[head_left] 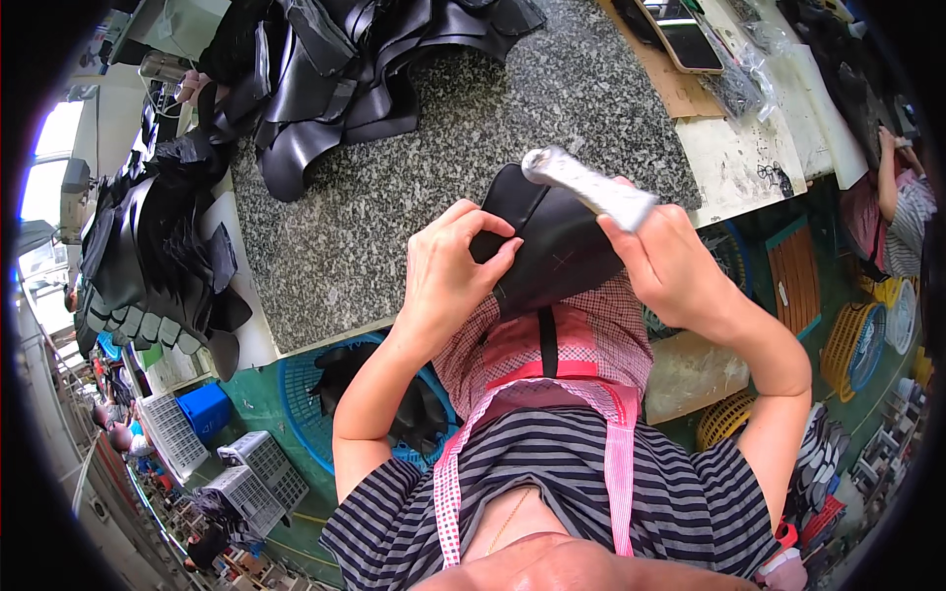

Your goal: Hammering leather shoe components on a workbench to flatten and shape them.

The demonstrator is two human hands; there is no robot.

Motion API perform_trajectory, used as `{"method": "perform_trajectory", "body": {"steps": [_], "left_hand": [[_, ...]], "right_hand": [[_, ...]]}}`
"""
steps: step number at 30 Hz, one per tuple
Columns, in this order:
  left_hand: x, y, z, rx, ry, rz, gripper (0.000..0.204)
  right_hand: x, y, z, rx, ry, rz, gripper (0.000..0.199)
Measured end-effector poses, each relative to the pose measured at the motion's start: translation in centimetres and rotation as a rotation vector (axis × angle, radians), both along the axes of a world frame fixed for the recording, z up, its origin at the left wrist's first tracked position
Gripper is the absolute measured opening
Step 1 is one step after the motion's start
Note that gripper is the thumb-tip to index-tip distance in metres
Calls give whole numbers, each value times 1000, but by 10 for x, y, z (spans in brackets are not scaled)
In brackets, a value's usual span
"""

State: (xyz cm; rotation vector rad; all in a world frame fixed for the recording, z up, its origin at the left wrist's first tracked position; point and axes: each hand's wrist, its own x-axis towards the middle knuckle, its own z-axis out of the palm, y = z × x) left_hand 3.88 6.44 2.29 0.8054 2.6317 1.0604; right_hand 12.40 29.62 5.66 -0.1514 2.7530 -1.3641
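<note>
A black leather piece (567, 251) with a seam and a small cross mark hangs over the near edge of the stone slab, in front of my apron. My left hand (445, 261) is at its left side, thumb and forefinger closed in a pinch on the leather near the seam. Above the right part of the piece, my right hand (670, 256) is closed round a hammer. The silver hammer head (591, 187) has a round face at its left end and a flared end to the right; the grip hides its handle.
A speckled stone slab (473, 128) covers the worktop. Black leather pieces (340, 84) are heaped at its far left, with more stacks (163, 231) beside it. A phone (682, 37) lies far right. Below stands a blue basket (296, 394). Another person's arm (889, 177) shows at right.
</note>
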Motion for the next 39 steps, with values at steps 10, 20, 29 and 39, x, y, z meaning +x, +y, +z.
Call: {"method": "perform_trajectory", "body": {"steps": [10,20,29,39], "left_hand": [[8,-17,-16,166,92,-6,16],[5,-12,-14,121,103,48,23],[2,-13,-12,107,43,35,24],[2,-11,-9,109,62,26,25]], "right_hand": [[11,-8,-23,-2,-106,16,23],[11,-5,-25,0,-99,21,23],[-4,1,1,-2,-185,35,22],[3,-4,-3,14,-32,37,21]]}}
